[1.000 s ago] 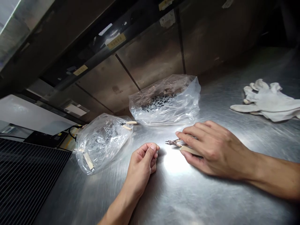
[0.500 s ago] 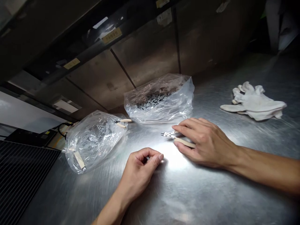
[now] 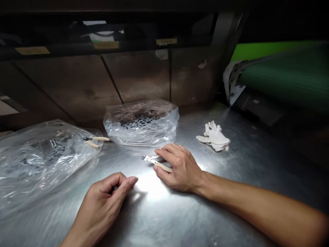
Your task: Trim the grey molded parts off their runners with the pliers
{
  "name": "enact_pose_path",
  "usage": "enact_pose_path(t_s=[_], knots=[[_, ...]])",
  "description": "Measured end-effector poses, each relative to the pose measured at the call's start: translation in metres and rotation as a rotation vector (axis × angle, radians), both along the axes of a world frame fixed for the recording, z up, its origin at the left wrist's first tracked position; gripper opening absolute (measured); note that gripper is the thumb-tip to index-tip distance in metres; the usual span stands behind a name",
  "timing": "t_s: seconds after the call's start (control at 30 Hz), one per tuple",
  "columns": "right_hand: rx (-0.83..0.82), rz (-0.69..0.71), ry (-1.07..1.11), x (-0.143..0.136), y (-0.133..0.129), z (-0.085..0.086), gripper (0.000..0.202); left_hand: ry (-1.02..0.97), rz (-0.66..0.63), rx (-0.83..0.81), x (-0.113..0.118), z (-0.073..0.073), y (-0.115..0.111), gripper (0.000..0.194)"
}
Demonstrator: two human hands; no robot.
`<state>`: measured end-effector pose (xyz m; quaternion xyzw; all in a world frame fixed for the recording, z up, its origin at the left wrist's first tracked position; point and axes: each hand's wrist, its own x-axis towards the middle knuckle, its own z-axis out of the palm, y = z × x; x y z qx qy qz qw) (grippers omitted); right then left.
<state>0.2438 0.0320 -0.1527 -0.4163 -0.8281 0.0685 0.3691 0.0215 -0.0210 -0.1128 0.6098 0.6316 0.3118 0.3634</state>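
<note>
My right hand [image 3: 180, 166] is wrapped round cream-handled cutting pliers [image 3: 163, 167], whose metal jaws point left just above the shiny metal table [image 3: 164, 219]. Lower left, my left hand [image 3: 105, 199] is closed, thumb pressed on the bent forefinger; anything inside it is too hidden to name. Behind the hands lies a clear plastic bag [image 3: 164, 128] with many small dark grey pieces [image 3: 140, 121]. Another clear bag [image 3: 38, 164], also with grey pieces, spreads over the left side. A second pair of cream-handled pliers [image 3: 96, 140] rests at that bag's right edge.
A white glove [image 3: 216, 138] lies on the table to the right of the bags. Metal panels [image 3: 144, 75] close off the back. At the right rear stands a green conveyor belt [image 3: 285, 75] with a metal frame.
The camera view has turned and levelled to the right, so bags, glove and hands appear farther left and the green belt has come into view. Both hands keep much the same pose.
</note>
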Motion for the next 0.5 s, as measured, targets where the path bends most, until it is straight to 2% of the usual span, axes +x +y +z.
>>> enact_pose_path(t_s=[0.07, 0.13, 0.23, 0.37, 0.5], knots=[[0.009, 0.006, -0.01, 0.001, -0.001, 0.0, 0.036, -0.085, 0.038, -0.008, -0.001, -0.005, 0.001, 0.042], [0.016, 0.017, -0.01, 0.001, -0.002, 0.0, 0.035, -0.252, 0.091, -0.039, 0.0, -0.01, 0.002, 0.033], [0.019, 0.042, -0.012, 0.003, -0.003, 0.0, 0.032, -0.475, 0.155, -0.09, 0.002, -0.018, 0.006, 0.028], [0.023, 0.077, -0.027, 0.003, -0.002, -0.003, 0.033, -0.598, 0.103, -0.056, 0.002, -0.027, 0.012, 0.029], [0.03, 0.115, -0.059, 0.002, -0.003, -0.006, 0.038, -0.767, 0.076, -0.087, 0.002, -0.029, 0.015, 0.033]])
